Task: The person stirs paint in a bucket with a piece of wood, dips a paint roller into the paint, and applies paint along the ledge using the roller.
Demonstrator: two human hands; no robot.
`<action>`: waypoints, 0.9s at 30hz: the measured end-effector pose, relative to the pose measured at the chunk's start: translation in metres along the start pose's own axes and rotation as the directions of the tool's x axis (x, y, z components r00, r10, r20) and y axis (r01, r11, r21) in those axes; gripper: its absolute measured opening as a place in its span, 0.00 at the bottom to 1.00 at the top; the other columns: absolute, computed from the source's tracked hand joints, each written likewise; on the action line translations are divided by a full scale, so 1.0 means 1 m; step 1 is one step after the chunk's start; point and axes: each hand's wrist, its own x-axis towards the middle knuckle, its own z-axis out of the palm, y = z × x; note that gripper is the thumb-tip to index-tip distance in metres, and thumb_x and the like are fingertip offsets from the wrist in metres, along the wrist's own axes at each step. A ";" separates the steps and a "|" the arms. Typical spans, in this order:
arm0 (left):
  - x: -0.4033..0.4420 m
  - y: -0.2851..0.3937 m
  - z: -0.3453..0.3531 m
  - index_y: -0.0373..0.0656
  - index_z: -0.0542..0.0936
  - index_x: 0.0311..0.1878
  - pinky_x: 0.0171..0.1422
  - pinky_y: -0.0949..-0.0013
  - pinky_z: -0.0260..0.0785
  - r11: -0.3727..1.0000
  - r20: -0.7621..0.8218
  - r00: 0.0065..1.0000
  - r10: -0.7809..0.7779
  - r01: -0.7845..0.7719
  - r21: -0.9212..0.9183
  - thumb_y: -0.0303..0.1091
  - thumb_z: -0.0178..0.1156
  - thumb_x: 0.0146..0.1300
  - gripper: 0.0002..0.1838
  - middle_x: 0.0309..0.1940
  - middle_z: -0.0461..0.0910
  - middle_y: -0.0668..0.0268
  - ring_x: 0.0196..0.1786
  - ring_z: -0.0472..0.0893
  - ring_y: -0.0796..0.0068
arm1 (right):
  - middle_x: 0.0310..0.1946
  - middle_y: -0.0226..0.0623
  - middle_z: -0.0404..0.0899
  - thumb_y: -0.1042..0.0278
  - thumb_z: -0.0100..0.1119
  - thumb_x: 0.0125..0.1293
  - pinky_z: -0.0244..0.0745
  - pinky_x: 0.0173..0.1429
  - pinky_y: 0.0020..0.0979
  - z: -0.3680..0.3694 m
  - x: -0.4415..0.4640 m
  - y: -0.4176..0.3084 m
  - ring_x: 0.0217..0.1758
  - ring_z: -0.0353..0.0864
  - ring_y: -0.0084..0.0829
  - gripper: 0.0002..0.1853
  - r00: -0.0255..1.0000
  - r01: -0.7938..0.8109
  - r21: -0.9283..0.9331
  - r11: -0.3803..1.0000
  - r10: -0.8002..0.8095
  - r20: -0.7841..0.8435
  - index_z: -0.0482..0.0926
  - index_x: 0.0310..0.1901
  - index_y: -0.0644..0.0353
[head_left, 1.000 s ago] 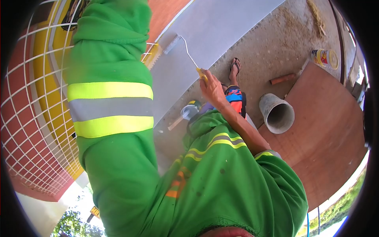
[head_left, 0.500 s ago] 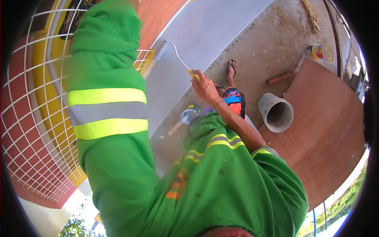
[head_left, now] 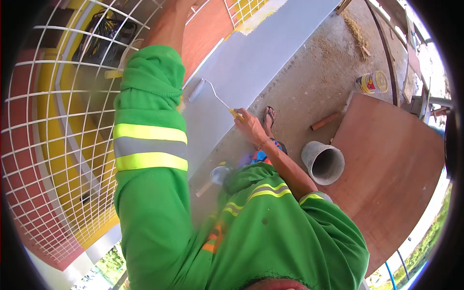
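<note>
My right hand (head_left: 250,126) is closed round the yellow handle of a paint roller (head_left: 197,90). The roller's pale sleeve rests at or just over a grey painted surface (head_left: 256,53), near its border with an orange-brown band (head_left: 207,31). My left arm, in a green sleeve with reflective stripes, stretches up past a white wire grid (head_left: 63,116). Only part of my left hand (head_left: 186,7) shows at the top edge; its fingers are mostly cut off, so what it touches is unclear. A paint container (head_left: 220,174) stands on the floor beside my body, partly hidden.
To the right, a grey pipe section (head_left: 326,165) stands by a large brown board (head_left: 386,164). A reddish-brown tube (head_left: 325,121) and a labelled bucket (head_left: 372,82) are farther off. Dark cables (head_left: 108,36) hang behind the grid. My sandalled foot (head_left: 269,117) is on the concrete floor.
The whole view has shifted, so the scene sits lower and more of my left forearm shows. The roller stays in my right hand, at nearly the same spot along the grey surface.
</note>
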 end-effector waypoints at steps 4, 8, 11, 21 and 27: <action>-0.030 0.012 -0.018 0.29 0.82 0.47 0.51 0.52 0.78 0.997 -0.016 0.998 0.067 -0.068 -0.041 0.24 0.51 0.60 0.16 0.50 0.82 0.43 0.52 0.83 0.48 | 0.38 0.53 0.81 0.61 0.55 0.67 0.76 0.49 0.48 -0.037 -0.052 0.044 0.45 0.82 0.56 0.20 0.990 0.139 -0.125 0.982 -0.141 -0.007 0.71 0.58 0.56; -0.024 0.014 -0.007 0.37 0.82 0.55 0.61 0.53 0.76 1.000 -0.029 1.000 0.010 -0.011 -0.023 0.25 0.51 0.64 0.18 0.58 0.79 0.49 0.60 0.80 0.49 | 0.38 0.55 0.80 0.63 0.55 0.67 0.76 0.49 0.46 -0.072 -0.074 0.021 0.45 0.83 0.53 0.19 0.996 -0.042 0.034 0.999 0.045 -0.080 0.71 0.58 0.57; -0.022 0.014 -0.006 0.37 0.82 0.54 0.60 0.52 0.76 0.999 -0.016 1.000 0.007 -0.007 -0.031 0.25 0.51 0.65 0.17 0.57 0.79 0.49 0.59 0.80 0.50 | 0.38 0.57 0.79 0.64 0.55 0.68 0.75 0.47 0.47 -0.054 -0.064 0.021 0.44 0.83 0.53 0.19 0.970 -0.048 0.068 0.997 0.063 -0.233 0.70 0.59 0.58; -0.037 0.018 -0.015 0.35 0.84 0.50 0.57 0.55 0.78 0.999 -0.019 1.000 0.007 -0.007 -0.033 0.24 0.53 0.63 0.15 0.52 0.81 0.47 0.55 0.82 0.51 | 0.36 0.54 0.81 0.60 0.54 0.70 0.75 0.44 0.45 -0.041 0.061 0.008 0.39 0.82 0.50 0.20 0.903 -0.137 0.109 0.985 0.169 -0.395 0.70 0.59 0.60; -0.013 0.006 0.013 0.33 0.84 0.45 0.55 0.51 0.78 0.982 -0.224 0.973 0.056 -0.094 -0.162 0.25 0.54 0.63 0.13 0.49 0.81 0.42 0.54 0.81 0.44 | 0.35 0.55 0.80 0.54 0.51 0.67 0.74 0.44 0.44 -0.061 -0.003 0.040 0.39 0.82 0.47 0.22 0.895 -0.183 0.077 0.980 0.199 -0.399 0.75 0.52 0.65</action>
